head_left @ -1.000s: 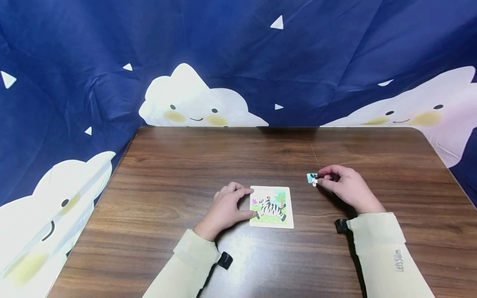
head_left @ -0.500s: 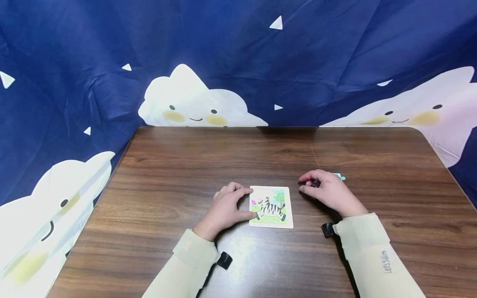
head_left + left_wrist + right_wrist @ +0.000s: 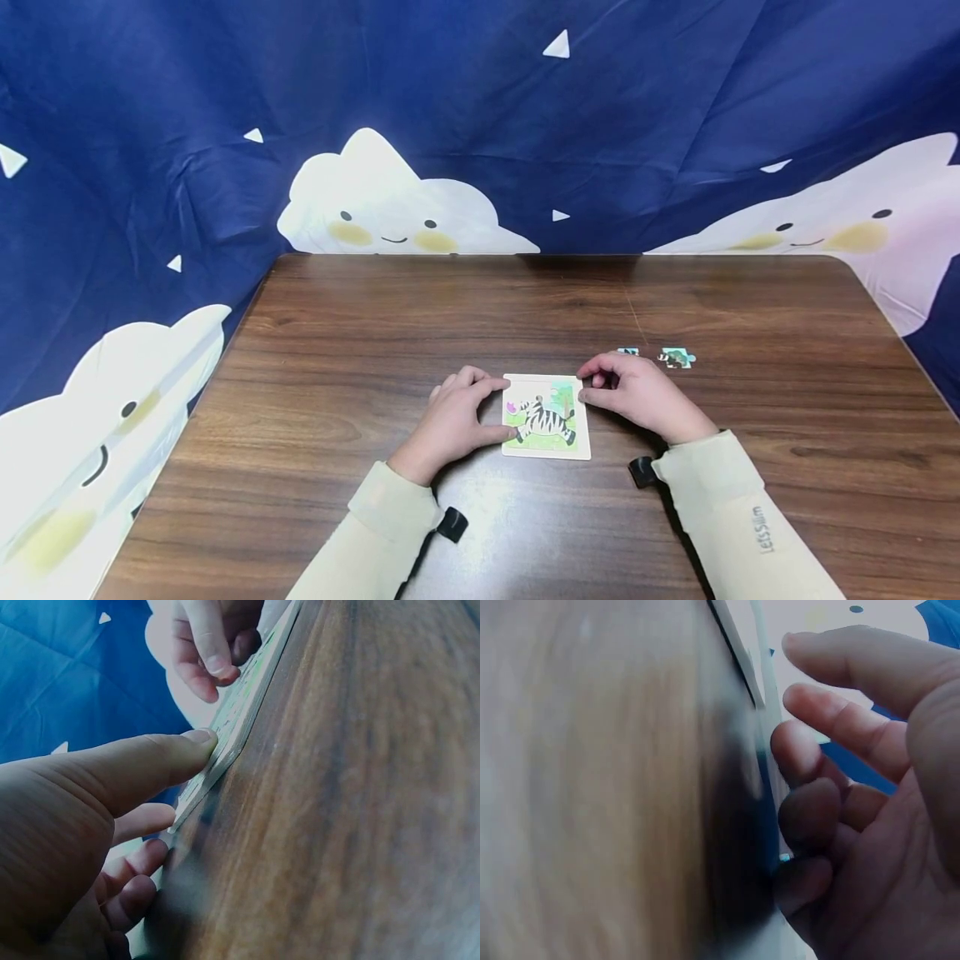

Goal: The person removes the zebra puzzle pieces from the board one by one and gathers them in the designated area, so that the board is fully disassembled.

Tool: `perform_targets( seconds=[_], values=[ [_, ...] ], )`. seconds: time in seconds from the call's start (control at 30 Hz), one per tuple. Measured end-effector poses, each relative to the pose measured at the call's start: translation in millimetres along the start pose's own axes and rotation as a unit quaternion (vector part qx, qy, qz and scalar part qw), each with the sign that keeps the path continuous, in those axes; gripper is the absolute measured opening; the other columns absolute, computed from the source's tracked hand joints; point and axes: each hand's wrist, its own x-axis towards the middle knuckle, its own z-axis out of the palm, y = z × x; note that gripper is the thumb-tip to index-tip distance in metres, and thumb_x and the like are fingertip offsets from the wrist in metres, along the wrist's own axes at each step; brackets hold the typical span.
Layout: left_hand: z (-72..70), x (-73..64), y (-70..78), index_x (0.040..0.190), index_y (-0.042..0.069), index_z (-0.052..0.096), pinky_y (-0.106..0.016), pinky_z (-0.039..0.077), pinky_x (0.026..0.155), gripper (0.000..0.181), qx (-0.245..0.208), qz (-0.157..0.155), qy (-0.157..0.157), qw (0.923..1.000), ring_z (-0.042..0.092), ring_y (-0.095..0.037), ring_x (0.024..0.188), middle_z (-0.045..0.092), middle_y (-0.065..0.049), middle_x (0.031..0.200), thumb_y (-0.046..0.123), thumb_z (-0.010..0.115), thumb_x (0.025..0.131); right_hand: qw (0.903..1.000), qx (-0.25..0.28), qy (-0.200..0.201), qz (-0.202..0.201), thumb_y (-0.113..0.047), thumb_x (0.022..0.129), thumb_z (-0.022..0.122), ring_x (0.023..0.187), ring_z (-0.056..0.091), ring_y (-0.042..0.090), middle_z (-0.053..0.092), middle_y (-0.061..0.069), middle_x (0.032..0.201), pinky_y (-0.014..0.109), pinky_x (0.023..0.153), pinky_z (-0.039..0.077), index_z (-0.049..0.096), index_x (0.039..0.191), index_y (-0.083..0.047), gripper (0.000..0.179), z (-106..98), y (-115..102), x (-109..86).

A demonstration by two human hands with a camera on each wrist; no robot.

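Observation:
A square jigsaw board (image 3: 579, 450) with a zebra picture and a pale frame lies flat on the table. A blank pale area shows in its upper left. My left hand (image 3: 453, 417) rests at its left side, thumb on the lower left and index finger at the top corner. In the left wrist view the thumb (image 3: 191, 742) lies on the board's face. My right hand (image 3: 637, 390) touches the upper right edge with extended fingertips, nothing between them. Behind that hand lie a blue jigsaw piece (image 3: 627, 351), partly hidden, and a blue-green piece (image 3: 677, 358).
The brown wooden table (image 3: 360, 333) stretches around the board. A dark blue cloth (image 3: 630, 108) with white clouds hangs behind the table and down its left side. Black straps (image 3: 452, 524) with small cameras sit on both cuffs.
My right hand has moved left from beside the loose pieces to the board's right edge, uncovering the blue-green piece. The left hand and the board stay where they were.

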Motion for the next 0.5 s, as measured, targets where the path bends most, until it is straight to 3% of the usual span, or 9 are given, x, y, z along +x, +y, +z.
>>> perform_targets(
  seconds=[0.27,0.5],
  values=[
    [-1.0,0.4,1.6,0.132,0.020,0.066,-0.045,0.038,0.091,0.066,0.003,-0.005,-0.002,1.0000,0.053,-0.023,0.107,0.056,0.000,0.119,0.047,0.085,0.075,0.9980,-0.039,-0.048,-0.013,-0.023,0.080,0.083,0.080,0.049,0.015,0.054,-0.002,0.086,0.032,0.074,0.040,0.071,0.107,-0.011,0.032,4.7,-8.1,2.2],
    [0.9,0.9,0.5,0.132,0.020,0.066,-0.045,0.039,0.091,0.066,0.008,-0.004,-0.003,1.0000,0.053,-0.023,0.107,0.056,-0.001,0.119,0.047,0.084,0.075,0.9961,-0.063,-0.063,-0.006,-0.021,0.081,0.083,0.080,0.048,0.016,0.052,-0.001,0.086,0.035,0.075,0.038,0.068,0.104,-0.010,0.030,5.7,-15.0,2.0]
  ],
)
